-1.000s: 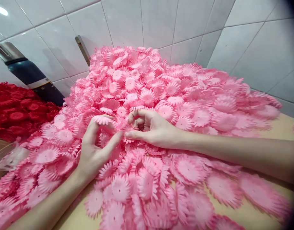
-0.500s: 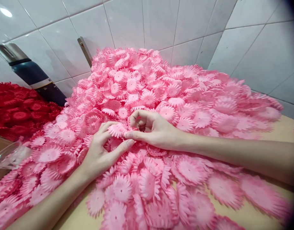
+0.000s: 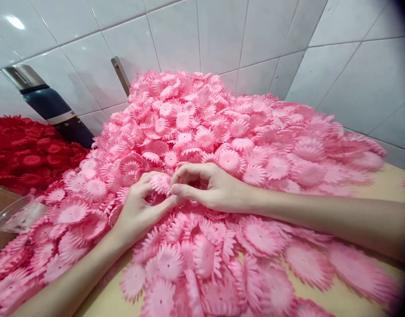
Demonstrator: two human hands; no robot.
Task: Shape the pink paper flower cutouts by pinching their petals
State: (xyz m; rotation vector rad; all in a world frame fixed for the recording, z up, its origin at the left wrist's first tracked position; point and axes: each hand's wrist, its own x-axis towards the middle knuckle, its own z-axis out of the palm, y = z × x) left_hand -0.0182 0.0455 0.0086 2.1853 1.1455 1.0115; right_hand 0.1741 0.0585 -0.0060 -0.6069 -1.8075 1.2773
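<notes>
Between my two hands is a pink fringed petal disc [image 3: 160,183], pale in the middle with a darker cut edge. My left hand [image 3: 141,204] is closed on its lower left side, the thumb reaching across in front toward the other hand. From the right, my right hand [image 3: 210,187] pinches the disc's right edge between thumb and curled index finger. The two thumbs meet or nearly meet. A large heap of similar pink petal discs [image 3: 228,160] surrounds both hands, many with a small centre hole.
A red heap of petal discs [image 3: 30,152] lies at the left, with a dark blue bottle [image 3: 58,105] leaning behind it. A clear plastic container [image 3: 19,215] sits by a cardboard box [image 3: 2,200]. White tiled walls [image 3: 176,35] close off the back. Bare yellowish tabletop [image 3: 394,182] shows at right.
My right index finger has come down and its pinch has closed on the disc's right edge. The left thumb has moved in closer to the right hand. The view has shifted slightly.
</notes>
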